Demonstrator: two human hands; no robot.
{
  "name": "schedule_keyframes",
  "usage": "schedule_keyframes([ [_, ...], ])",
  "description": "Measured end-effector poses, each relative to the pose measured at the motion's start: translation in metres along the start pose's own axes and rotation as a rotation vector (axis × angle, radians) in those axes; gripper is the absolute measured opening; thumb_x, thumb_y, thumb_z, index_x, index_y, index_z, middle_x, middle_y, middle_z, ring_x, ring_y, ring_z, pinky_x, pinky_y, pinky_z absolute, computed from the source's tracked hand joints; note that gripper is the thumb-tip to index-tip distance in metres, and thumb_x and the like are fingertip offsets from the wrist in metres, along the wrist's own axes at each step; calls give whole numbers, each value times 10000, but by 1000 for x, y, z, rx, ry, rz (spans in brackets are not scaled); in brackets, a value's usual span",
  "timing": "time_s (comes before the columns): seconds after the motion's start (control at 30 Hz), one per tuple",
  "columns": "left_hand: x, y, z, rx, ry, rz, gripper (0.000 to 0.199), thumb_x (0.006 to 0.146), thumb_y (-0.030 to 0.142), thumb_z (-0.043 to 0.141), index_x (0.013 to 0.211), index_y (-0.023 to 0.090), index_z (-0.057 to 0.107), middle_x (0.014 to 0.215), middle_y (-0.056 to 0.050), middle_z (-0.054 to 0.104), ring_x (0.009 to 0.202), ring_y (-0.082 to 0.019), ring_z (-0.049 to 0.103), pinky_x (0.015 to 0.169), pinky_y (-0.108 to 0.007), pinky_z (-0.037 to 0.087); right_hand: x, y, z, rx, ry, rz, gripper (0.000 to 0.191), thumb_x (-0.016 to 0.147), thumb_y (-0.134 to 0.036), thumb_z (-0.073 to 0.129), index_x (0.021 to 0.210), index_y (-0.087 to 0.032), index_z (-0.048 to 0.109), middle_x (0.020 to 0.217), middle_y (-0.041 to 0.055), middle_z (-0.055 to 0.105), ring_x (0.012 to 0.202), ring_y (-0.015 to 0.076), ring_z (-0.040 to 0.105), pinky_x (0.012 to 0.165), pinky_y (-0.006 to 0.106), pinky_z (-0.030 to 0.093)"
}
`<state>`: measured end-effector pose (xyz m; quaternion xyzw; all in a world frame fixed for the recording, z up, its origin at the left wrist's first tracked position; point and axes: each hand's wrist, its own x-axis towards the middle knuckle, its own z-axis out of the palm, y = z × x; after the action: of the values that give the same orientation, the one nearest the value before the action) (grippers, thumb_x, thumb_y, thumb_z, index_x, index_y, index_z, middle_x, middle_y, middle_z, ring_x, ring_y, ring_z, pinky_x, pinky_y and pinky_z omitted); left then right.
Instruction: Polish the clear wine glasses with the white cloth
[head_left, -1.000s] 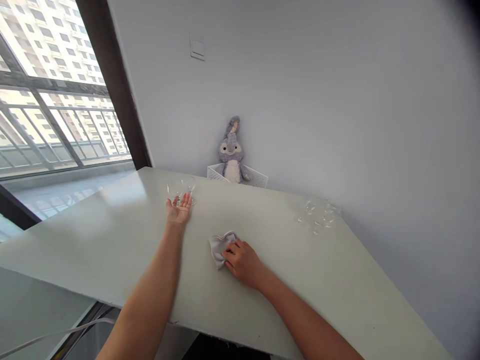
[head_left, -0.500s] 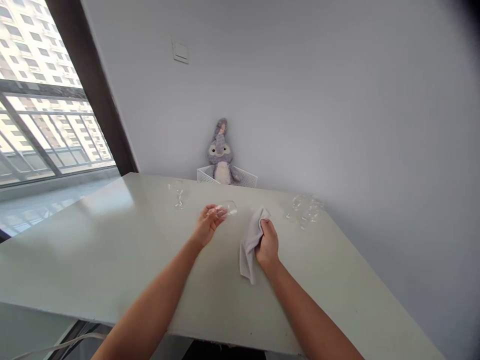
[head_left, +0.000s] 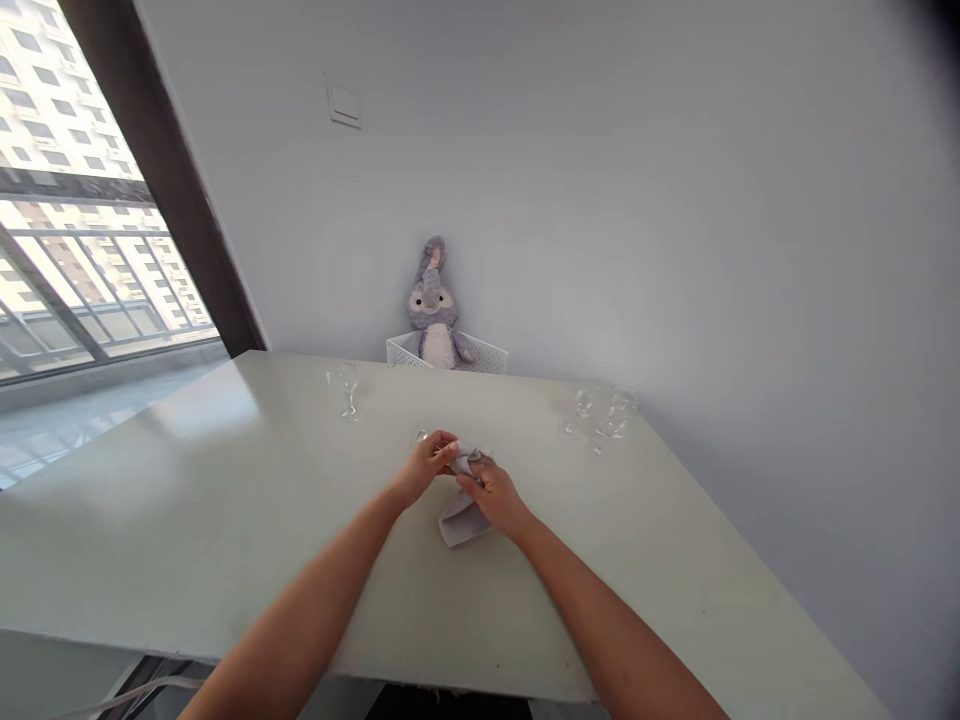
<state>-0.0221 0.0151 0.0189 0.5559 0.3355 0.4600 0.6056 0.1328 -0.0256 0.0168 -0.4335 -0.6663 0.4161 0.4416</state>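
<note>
Over the middle of the pale table, my left hand (head_left: 429, 468) is closed on a clear stemmed glass (head_left: 421, 436), whose foot shows just beyond the fingers. The rest of the glass is hidden by the fingers and the cloth. My right hand (head_left: 495, 494) grips a light grey cloth (head_left: 463, 520) and presses part of it against the glass. A loose fold of the cloth hangs below the hands. Another clear stemmed glass (head_left: 349, 395) stands upright at the back left. Several clear glasses (head_left: 604, 412) are grouped at the back right, hard to tell apart.
The pale green table (head_left: 300, 580) reaches to the wall. Behind its far edge, a grey plush toy (head_left: 436, 325) sits in a white perforated basket (head_left: 487, 357). A window is at the left, and a cable (head_left: 154, 684) runs below the front edge.
My right hand has moved left with the cloth and now meets my left hand at the glass. My left hand has come slightly nearer. The view has shifted a little.
</note>
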Motion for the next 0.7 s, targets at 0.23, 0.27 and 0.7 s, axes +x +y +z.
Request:
schedule_keyframes([
  [0.23,-4,9,2,-46,-138,41,451,682,361,652,1095,218,543,902,-54,608,810,-175,575,742,-311,467,-1,-9,5,656,-9,207,367,749,-451,540,994,-178,548,630,-16,521,499,118,489,460,264,471],
  [0.27,-3,8,1,-43,-108,18,410,699,397,624,1057,206,564,847,-50,611,745,-167,581,689,-302,477,-4,-10,8,583,-36,177,362,724,-420,582,1005,-193,553,659,-14,541,528,121,501,480,263,477],
  [0.7,-7,6,3,-55,-182,-14,546,733,369,603,1234,233,435,916,-48,584,786,-151,536,714,-276,434,0,-5,2,679,30,210,252,726,-398,592,848,-178,581,598,-20,572,471,104,510,492,244,459],
])
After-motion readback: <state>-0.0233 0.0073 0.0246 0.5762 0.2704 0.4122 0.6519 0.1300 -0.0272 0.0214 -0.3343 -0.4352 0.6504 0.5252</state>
